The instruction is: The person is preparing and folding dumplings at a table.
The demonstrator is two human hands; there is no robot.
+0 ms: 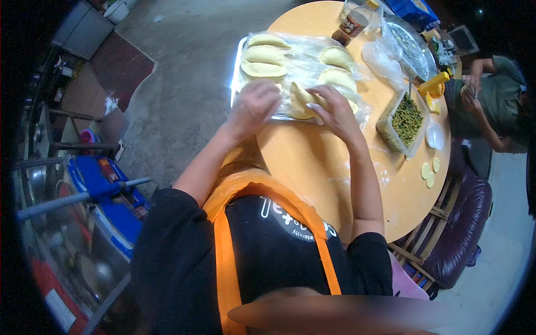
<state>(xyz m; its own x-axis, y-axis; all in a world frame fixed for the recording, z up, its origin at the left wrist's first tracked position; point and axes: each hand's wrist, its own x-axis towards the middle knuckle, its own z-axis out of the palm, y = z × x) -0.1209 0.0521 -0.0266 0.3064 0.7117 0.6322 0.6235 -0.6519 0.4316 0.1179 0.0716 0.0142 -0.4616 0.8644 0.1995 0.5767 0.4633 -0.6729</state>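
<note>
A metal tray (235, 71) lined with clear plastic film (305, 54) lies at the near left edge of the round table. Large half-moon dumplings (264, 69) fill part of its left side, and more dumplings (337, 78) lie along the right. My right hand (335, 109) grips a folded dumpling (301, 96) by its right part, over the tray's front half. Motion blurs my left hand (258, 102), which is above the front left corner with fingers bent. Whether anything is inside it is hidden.
On the wooden table (301, 163), a plastic tub (387, 133) holds chopped green filling with a utensil in it. Nearby are a cola bottle (354, 25), a plastic bag (383, 58), a round metal pan (425, 63) and flat dough rounds (426, 171). Another person (485, 100) sits at right, handling dough.
</note>
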